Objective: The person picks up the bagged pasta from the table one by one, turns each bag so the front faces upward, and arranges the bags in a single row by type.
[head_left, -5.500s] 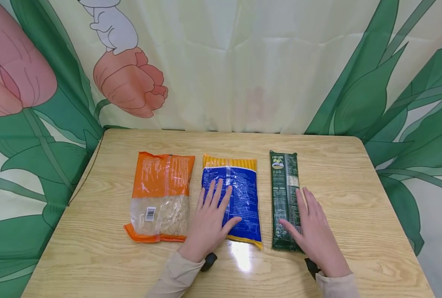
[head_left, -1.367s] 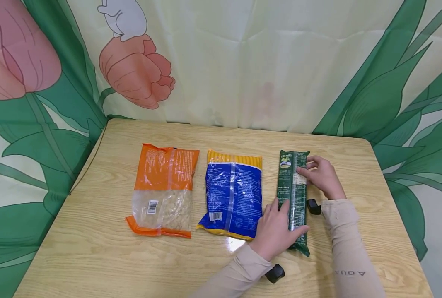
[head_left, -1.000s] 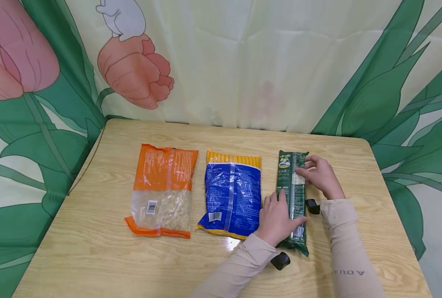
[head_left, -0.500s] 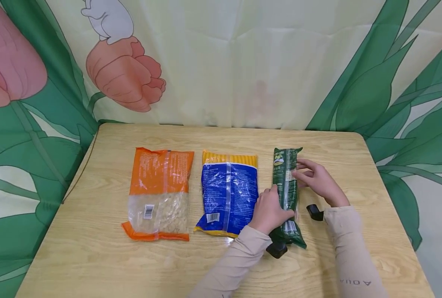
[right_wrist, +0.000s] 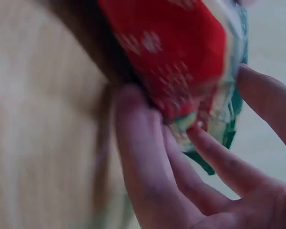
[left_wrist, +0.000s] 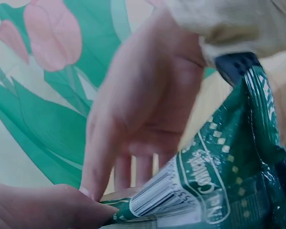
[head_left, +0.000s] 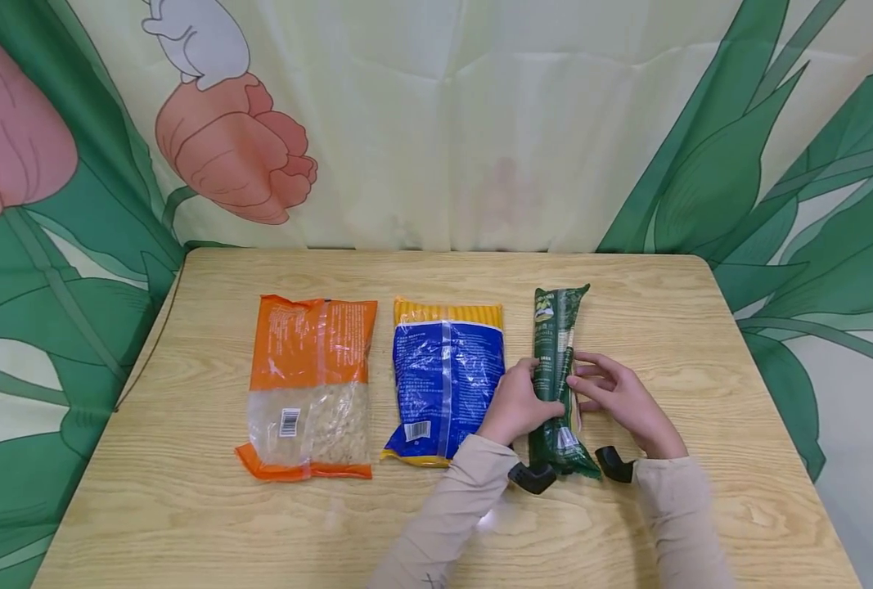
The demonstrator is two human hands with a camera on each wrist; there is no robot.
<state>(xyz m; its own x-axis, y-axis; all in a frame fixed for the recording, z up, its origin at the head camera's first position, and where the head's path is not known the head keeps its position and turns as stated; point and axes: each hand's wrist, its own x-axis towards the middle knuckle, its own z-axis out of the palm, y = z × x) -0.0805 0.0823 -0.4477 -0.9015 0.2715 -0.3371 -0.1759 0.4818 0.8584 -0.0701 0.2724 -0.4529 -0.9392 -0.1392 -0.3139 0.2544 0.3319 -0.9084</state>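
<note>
A green spaghetti packet (head_left: 546, 364) is turned partly onto its long edge at the right of the table. My left hand (head_left: 519, 402) grips its left side, the thumb over the near face. My right hand (head_left: 623, 402) holds the opposite edge between thumb and fingers. In the left wrist view, the packet's barcode end (left_wrist: 214, 176) shows beside the left thumb (left_wrist: 47, 205), with the right hand (left_wrist: 138, 95) beyond. The right wrist view shows the packet's red front (right_wrist: 176, 52) over the right hand's fingers (right_wrist: 145, 148).
Left of the hands lies a blue pack with yellow ends (head_left: 447, 384). An orange, partly see-through bag (head_left: 314, 352) of pale flakes lies farther left. All are on a wooden table (head_left: 259, 532), with a floral curtain (head_left: 407, 147) behind its far edge.
From lying flat, the green packet has been tilted up on its edge. The left hand has moved from the blue pack to the packet; both hands now grip it, the right slid nearer.
</note>
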